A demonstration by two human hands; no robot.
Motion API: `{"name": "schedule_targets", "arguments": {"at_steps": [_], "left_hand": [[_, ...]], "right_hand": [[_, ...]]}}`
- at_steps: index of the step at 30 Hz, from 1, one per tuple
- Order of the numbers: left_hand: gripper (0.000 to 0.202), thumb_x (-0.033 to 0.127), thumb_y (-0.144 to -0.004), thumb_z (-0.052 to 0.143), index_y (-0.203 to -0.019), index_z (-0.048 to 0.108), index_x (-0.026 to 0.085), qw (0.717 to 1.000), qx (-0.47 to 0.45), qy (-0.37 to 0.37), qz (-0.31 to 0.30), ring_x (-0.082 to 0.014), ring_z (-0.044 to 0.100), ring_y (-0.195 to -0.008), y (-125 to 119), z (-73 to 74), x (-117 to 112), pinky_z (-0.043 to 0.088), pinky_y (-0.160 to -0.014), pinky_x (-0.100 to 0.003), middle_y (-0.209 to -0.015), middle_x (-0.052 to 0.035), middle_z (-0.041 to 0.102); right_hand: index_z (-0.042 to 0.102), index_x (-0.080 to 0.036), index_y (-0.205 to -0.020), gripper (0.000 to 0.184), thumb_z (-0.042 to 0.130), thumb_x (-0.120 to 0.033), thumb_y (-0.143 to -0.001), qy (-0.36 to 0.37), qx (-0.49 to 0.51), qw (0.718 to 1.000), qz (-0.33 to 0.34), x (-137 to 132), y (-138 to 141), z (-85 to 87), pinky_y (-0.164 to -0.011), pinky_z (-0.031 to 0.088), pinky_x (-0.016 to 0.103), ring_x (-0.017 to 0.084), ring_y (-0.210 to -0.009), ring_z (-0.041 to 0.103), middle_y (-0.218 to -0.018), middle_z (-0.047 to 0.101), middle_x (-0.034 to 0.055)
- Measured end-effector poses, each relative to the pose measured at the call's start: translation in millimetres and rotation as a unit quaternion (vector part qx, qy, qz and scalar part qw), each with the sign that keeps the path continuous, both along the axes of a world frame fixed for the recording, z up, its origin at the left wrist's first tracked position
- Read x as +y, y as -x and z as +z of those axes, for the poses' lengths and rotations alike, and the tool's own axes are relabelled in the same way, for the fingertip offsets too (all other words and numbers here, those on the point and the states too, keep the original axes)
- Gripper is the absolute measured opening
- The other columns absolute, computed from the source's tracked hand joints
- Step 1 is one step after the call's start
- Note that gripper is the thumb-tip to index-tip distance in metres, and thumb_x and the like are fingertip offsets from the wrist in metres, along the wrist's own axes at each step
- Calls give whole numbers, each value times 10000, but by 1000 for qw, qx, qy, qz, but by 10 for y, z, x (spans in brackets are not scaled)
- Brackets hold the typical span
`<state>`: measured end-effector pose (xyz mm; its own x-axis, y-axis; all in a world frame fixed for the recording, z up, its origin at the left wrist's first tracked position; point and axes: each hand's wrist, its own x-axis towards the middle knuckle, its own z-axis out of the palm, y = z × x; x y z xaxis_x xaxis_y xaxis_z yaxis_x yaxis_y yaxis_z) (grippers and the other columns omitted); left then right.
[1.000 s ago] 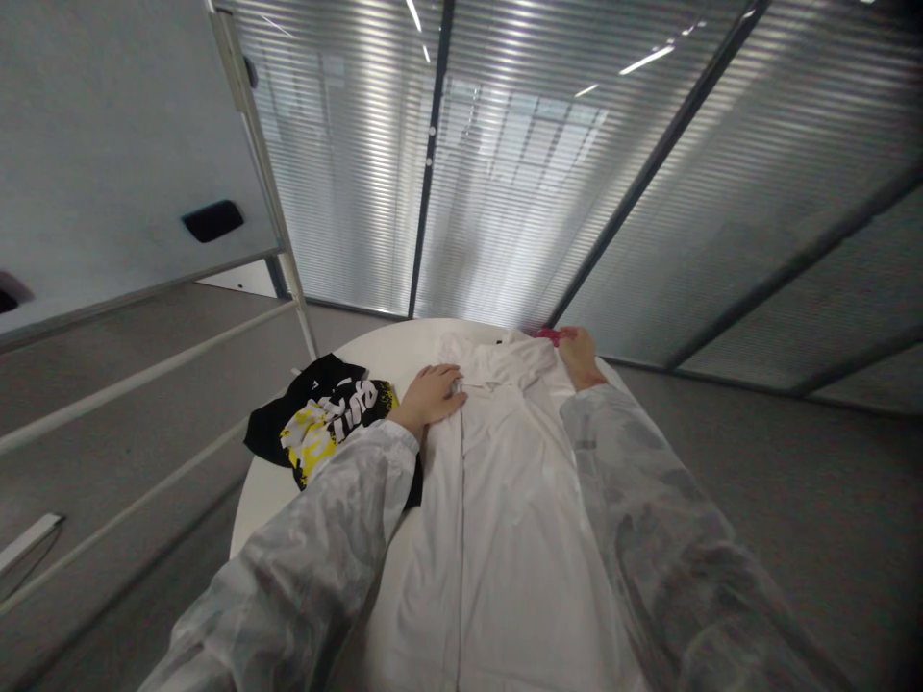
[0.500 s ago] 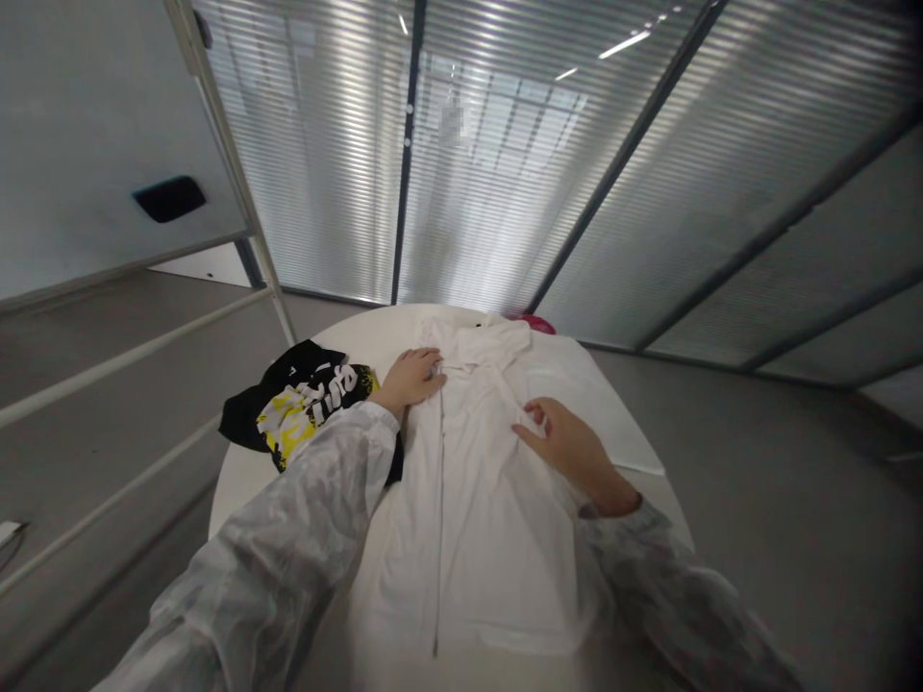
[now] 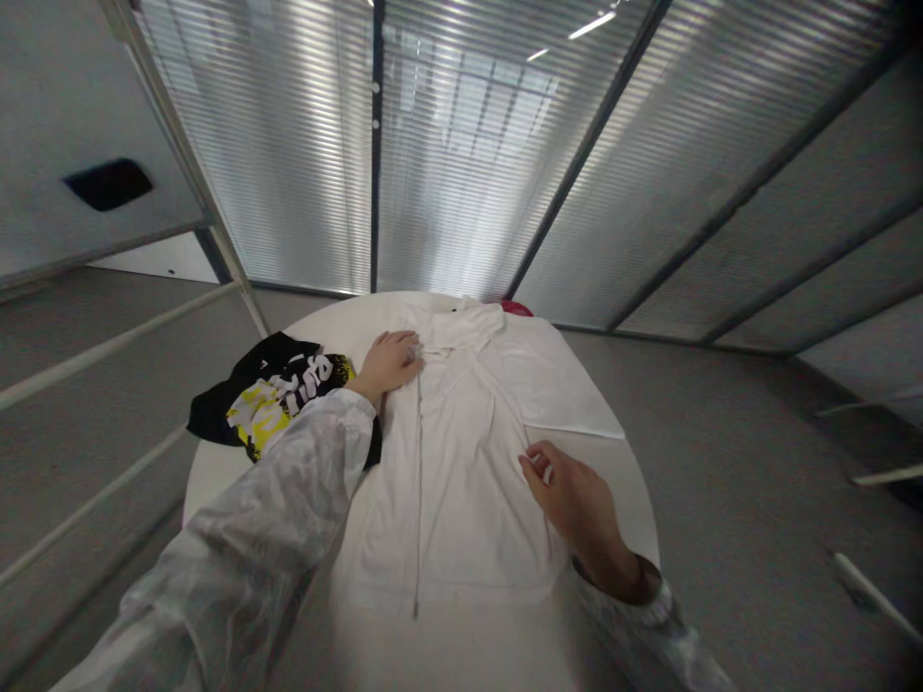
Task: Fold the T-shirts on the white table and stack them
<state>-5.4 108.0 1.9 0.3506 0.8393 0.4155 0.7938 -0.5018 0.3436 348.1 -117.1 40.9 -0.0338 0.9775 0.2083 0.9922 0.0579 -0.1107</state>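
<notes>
Where the left hand [image 3: 389, 363] rests, the white garment [image 3: 465, 481] lies — partly beneath.

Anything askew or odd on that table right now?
Mildly: the black printed garment, left of the spread-out white garment, lies bunched, so it looks untidy. A red item peeks out at the far edge of the table, too hidden to identify. No spill or damage shows.
</notes>
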Motion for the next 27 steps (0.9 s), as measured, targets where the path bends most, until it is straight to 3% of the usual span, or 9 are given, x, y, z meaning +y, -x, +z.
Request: {"name": "schedule_targets", "arguments": {"at_steps": [3, 7, 11, 15, 19, 23, 27], "left_hand": [[440, 479, -1040, 637, -1389, 709, 221, 998, 1, -48, -43, -329, 630, -1397, -118, 219, -125, 375, -1289, -524, -1517, -124, 683], [493, 482, -1043, 671, -1467, 654, 231, 974, 44, -69, -211, -317, 655, -1339, -460, 486, -334, 458, -1175, -464, -1487, -130, 685], [461, 405, -1053, 686, -1479, 638, 237, 928, 108, -88, -345, -303, 660, -1323, -864, 507, -468, 455, -1143, -439, -1482, -137, 685], [313, 408, -1087, 652, -1330, 707, 218, 919, 139, -123, -347, -285, 697, -1226, -1133, 396, -464, 476, -1074, -418, -1371, -132, 728], [249, 331, -1147, 538, -1145, 753, 204, 917, 160, -164, -326, -249, 722, -1069, -1235, 341, -410, 497, -969, -402, -1193, -107, 766], [271, 281, -1167, 491, -1156, 751, 207, 910, 159, -180, -338, -229, 723, -1065, -1164, 384, -372, 489, -989, -384, -1169, -101, 778], [287, 328, -1183, 464, -1233, 719, 208, 924, 139, -167, -316, -240, 715, -1111, -980, 512, -372, 473, -1052, -399, -1213, -109, 777]], "right_hand": [[741, -262, -1087, 235, 598, -449, -1073, -32, -8, 999, 10, -91, 131, 120, -631, 399, 336, 233, -657, 715, -745, 755, 15], [740, -267, -1112, 193, 596, -394, -1089, -12, 78, 995, 55, -169, 284, 167, -641, 440, 309, 187, -654, 714, -803, 771, -10], [711, -263, -1178, 156, 627, -314, -1057, 13, 126, 985, 115, -259, 360, 108, -718, 524, 309, 180, -706, 723, -922, 795, 1], [666, -237, -1141, 188, 727, -311, -979, -39, 57, 990, 122, -421, 296, 71, -803, 544, 350, 255, -913, 738, -994, 765, 59], [621, -247, -983, 55, 674, -236, -993, -42, 24, 991, 122, -603, 185, 35, -739, 495, 337, 226, -803, 708, -871, 707, 22], [612, -250, -948, 114, 605, -213, -1056, -71, 30, 990, 118, -741, 142, 70, -711, 453, 339, 203, -691, 661, -766, 667, -9], [618, -250, -1003, 93, 610, -238, -1095, -117, 83, 981, 130, -835, 216, 197, -758, 469, 345, 215, -747, 662, -798, 682, 4]]}}
